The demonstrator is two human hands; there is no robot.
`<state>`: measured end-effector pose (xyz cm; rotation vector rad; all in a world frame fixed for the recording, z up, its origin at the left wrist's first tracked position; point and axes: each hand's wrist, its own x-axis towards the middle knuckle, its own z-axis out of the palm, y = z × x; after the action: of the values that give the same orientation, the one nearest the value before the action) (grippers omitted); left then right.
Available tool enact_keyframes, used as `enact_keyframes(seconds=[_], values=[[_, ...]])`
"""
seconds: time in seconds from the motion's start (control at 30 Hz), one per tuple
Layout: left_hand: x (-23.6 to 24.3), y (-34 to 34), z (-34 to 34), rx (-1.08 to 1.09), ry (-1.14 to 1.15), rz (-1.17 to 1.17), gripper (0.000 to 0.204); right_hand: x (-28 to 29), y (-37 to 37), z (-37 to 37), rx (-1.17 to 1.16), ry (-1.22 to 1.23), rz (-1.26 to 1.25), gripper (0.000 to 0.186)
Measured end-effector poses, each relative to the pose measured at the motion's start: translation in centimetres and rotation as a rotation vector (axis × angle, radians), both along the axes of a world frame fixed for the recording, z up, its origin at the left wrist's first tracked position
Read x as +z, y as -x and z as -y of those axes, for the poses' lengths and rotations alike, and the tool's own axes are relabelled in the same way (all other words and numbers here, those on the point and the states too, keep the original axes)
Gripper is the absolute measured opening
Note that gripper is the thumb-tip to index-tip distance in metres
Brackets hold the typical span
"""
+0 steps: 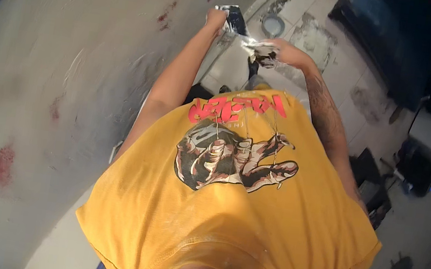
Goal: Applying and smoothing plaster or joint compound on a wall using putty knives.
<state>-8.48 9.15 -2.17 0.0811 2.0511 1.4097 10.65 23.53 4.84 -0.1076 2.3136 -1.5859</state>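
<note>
Out in front of my yellow shirt, my left hand [216,20] is closed around the edge of a flat dark plastering blade [235,19] smeared with white paste. My right hand [288,53] grips a second spreading tool [262,53], blurred by motion and coated with white paste and dark patches. Its exact kind cannot be made out. The two tools are close together, the right one just below and to the right of the left one; whether they touch is unclear.
A grey plastered wall [88,61] with reddish patches rises along my left. On the stained tile floor ahead stands a round bucket [273,26]. Dark bulky furniture [389,38] fills the far right, and a pale box-like object [430,132] and dark items lie nearer on the right.
</note>
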Motion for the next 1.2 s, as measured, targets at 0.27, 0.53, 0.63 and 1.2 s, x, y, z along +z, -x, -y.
enact_keyframes(seconds=[0.27, 0.53, 0.63, 1.2], values=[[-0.2, -6.3, 15.8, -0.239, 0.021, -0.406, 0.026, 10.0, 1.5, -5.7, -0.56, 0.575, -0.484, 0.05], [9.0, -8.1, 18.8, -0.144, 0.242, -0.54, 0.028, 39.5, 16.3, -13.7, -0.494, -0.335, -1.216, 0.029], [11.5, -7.7, 18.7, -0.304, 0.355, -0.565, 0.032, 48.3, 18.6, -15.3, -0.463, -1.258, -1.441, 0.017], [8.4, -5.1, 17.7, -0.307, 0.384, -0.526, 0.022, 58.5, 31.8, -12.7, -0.812, 0.104, -0.912, 0.011]])
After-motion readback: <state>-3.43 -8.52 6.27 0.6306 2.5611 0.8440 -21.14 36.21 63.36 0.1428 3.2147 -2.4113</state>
